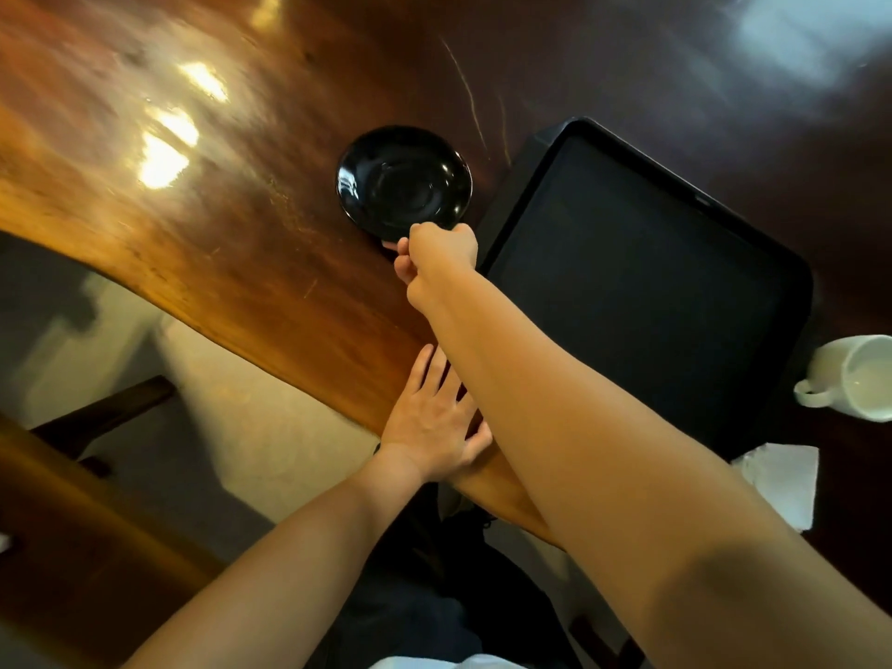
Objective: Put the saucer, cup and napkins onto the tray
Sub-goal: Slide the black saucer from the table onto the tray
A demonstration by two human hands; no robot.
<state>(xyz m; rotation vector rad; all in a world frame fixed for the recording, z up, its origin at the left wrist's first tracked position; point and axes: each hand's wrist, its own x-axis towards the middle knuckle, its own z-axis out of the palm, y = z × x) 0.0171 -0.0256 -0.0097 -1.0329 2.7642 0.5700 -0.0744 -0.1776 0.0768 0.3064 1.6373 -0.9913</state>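
A glossy black saucer (403, 182) lies on the dark wooden table, just left of a black rectangular tray (791, 301). My right hand (437, 253) reaches across and pinches the saucer's near rim between thumb and fingers. My left hand (432, 420) rests flat with fingers spread on the table's near edge, partly under my right forearm. A white cup (854, 381) lies on its side to the right of the tray, its mouth facing me. White napkins (782, 480) lie just below the tray's near right corner.
The table's curved near edge (270, 340) runs diagonally from the left towards my left hand. Below it are a pale floor and part of a wooden chair (96, 417). Bright light reflections glare on the tabletop at the left.
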